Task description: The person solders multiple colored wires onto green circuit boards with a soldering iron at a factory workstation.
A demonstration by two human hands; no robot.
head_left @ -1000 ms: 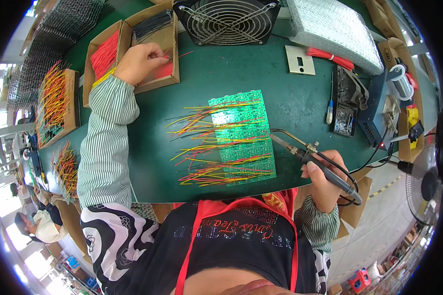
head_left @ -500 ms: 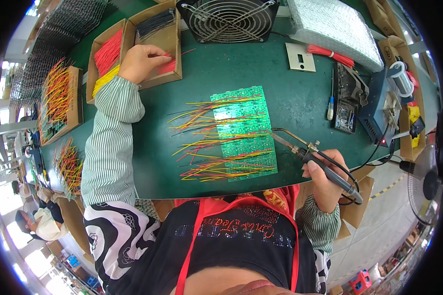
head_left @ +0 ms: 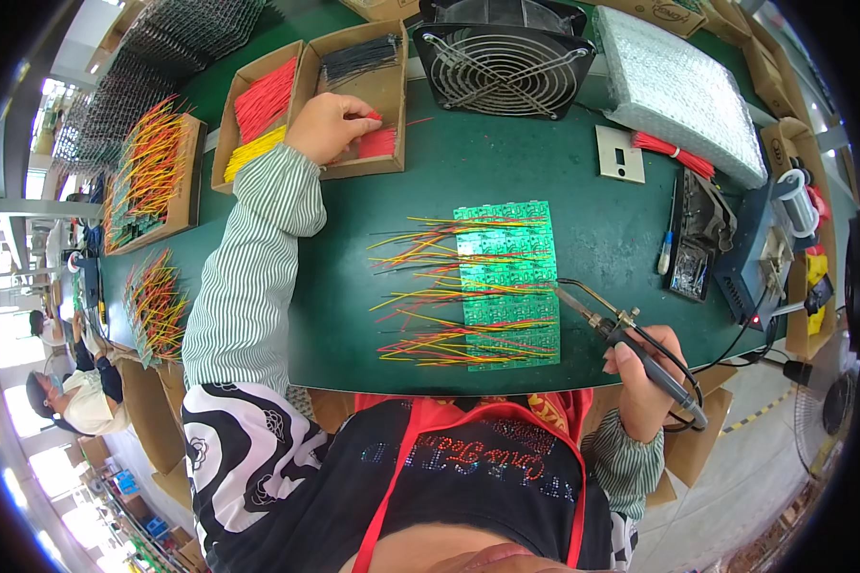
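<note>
My left hand (head_left: 331, 130) reaches over a cardboard tray (head_left: 402, 86), its thumb and fingers pinched on red wires (head_left: 375, 116). More short red wires (head_left: 377, 143) lie in the tray below the fingertips. My right hand (head_left: 644, 374) is wrapped round a soldering iron (head_left: 677, 384) with a thin curved metal tube beside its tip. That tip points left, at the right edge of a green circuit board panel (head_left: 542, 332). Red, yellow and black wires (head_left: 416, 291) lie in rows across the panel, their loose ends fanning out to the left.
Red and yellow wires (head_left: 258, 151) fill the neighbouring tray. Wired boards (head_left: 153, 172) stand at the left. A black fan (head_left: 503, 72) sits at the back, near a bubble-wrapped package (head_left: 683, 91). On the right are a metal plate (head_left: 619, 164) and a blue soldering station (head_left: 741, 272).
The whole view has shifted, so the bench appears farther right and lower. My left hand stays at the tray, with red wires now showing at its fingertips. My right hand keeps holding the soldering iron.
</note>
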